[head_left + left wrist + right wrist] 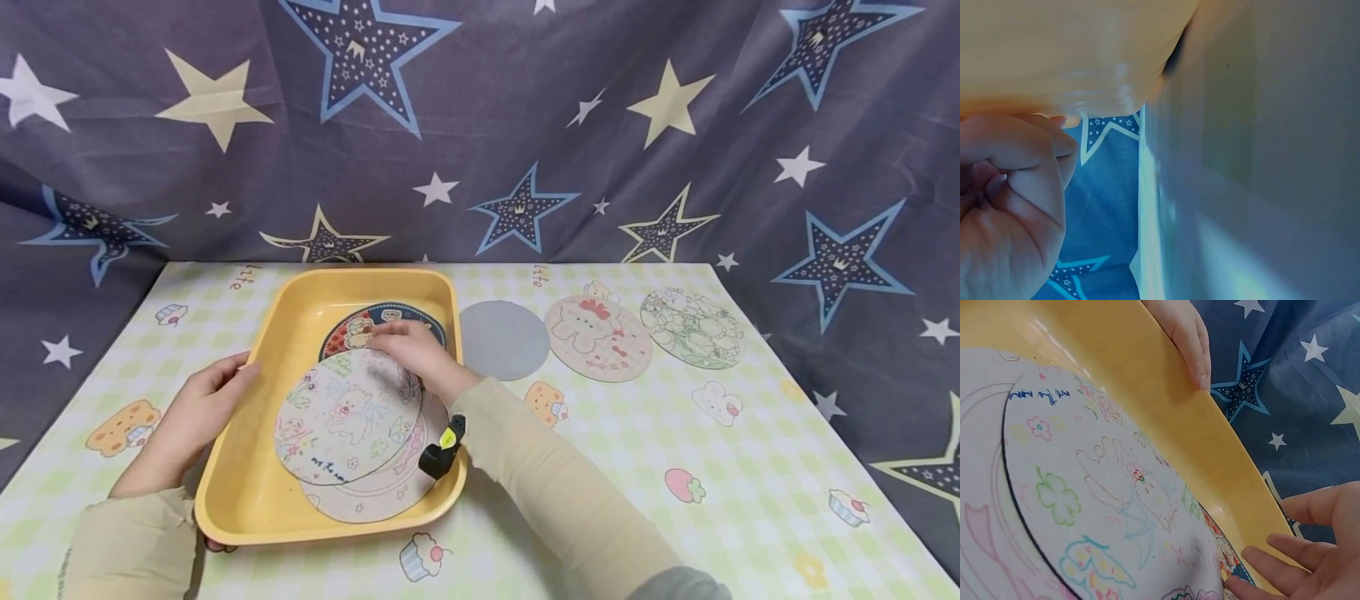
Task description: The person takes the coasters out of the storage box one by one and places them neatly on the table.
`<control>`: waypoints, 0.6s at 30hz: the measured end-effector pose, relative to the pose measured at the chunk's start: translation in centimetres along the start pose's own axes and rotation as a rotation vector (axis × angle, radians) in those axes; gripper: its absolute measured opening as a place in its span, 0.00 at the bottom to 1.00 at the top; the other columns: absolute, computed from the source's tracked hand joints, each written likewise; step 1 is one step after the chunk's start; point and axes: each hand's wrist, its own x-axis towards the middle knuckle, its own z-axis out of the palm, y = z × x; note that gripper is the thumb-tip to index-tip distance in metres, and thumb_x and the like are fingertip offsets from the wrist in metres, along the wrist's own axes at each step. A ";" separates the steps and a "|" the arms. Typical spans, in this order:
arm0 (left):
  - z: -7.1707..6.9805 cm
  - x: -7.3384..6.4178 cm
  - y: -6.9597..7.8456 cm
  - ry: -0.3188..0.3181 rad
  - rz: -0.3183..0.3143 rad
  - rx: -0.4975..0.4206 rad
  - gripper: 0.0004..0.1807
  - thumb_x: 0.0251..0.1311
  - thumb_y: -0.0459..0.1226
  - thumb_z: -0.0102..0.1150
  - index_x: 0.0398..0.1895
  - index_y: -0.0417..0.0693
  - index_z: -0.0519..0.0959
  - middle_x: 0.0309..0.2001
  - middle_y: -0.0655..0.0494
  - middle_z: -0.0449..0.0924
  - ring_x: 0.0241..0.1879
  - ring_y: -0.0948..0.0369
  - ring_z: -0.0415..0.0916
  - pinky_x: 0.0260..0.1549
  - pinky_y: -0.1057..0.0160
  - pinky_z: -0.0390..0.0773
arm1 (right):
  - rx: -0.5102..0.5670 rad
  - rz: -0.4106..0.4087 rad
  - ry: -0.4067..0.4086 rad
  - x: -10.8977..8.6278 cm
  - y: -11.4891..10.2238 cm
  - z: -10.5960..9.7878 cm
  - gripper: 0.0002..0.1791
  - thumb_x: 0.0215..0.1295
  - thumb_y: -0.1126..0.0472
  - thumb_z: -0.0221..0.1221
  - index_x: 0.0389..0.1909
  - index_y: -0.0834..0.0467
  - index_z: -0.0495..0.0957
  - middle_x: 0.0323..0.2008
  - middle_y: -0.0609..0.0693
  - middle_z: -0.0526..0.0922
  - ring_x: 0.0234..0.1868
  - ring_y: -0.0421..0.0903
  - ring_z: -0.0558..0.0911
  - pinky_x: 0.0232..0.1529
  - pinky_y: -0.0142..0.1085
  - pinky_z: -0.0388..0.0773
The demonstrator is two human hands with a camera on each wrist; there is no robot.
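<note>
A yellow tray (288,300) holds several overlapping round mats. My left hand (213,408) grips its left rim, thumb on top; in the left wrist view the fingers (1029,150) curl against the outer wall. On top lies a white round mat (348,417) with line drawings, partly over a pale pink-patterned mat (375,500). Behind it is a dark blue and red mat (408,313). My right hand (416,350) is above the dark mat, at the white mat's far edge. In the right wrist view its fingers (1279,575) are spread and loosely bent, nothing pinched between them.
Right of the tray, a plain grey disc (504,340), a pink bunny mat (598,337) and a green-patterned mat (692,327) lie in a row on the checked tablecloth (750,483). A star-patterned curtain (480,125) hangs behind the table.
</note>
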 end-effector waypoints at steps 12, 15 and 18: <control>0.0 0.0 -0.2 -0.008 -0.012 0.007 0.35 0.78 0.50 0.37 0.72 0.27 0.57 0.57 0.27 0.72 0.35 0.75 0.78 0.32 0.70 0.84 | -0.043 0.017 0.035 0.2 0.3 0.0 0.19 0.66 0.57 0.62 0.56 0.59 0.79 0.57 0.54 0.80 0.60 0.52 0.76 0.65 0.47 0.71; 0.0 0.1 -0.2 -0.010 -0.011 0.002 0.35 0.78 0.50 0.38 0.73 0.27 0.56 0.57 0.27 0.72 0.35 0.75 0.78 0.32 0.69 0.84 | -0.045 0.033 0.073 0.3 0.3 0.1 0.19 0.65 0.59 0.62 0.55 0.60 0.80 0.56 0.54 0.80 0.58 0.51 0.77 0.62 0.46 0.73; 0.0 0.1 -0.2 -0.012 -0.012 0.001 0.36 0.78 0.50 0.38 0.73 0.27 0.56 0.56 0.28 0.72 0.35 0.74 0.79 0.32 0.69 0.84 | -0.044 0.053 0.110 0.5 0.3 0.2 0.19 0.64 0.60 0.62 0.55 0.60 0.80 0.56 0.54 0.80 0.57 0.50 0.77 0.61 0.45 0.74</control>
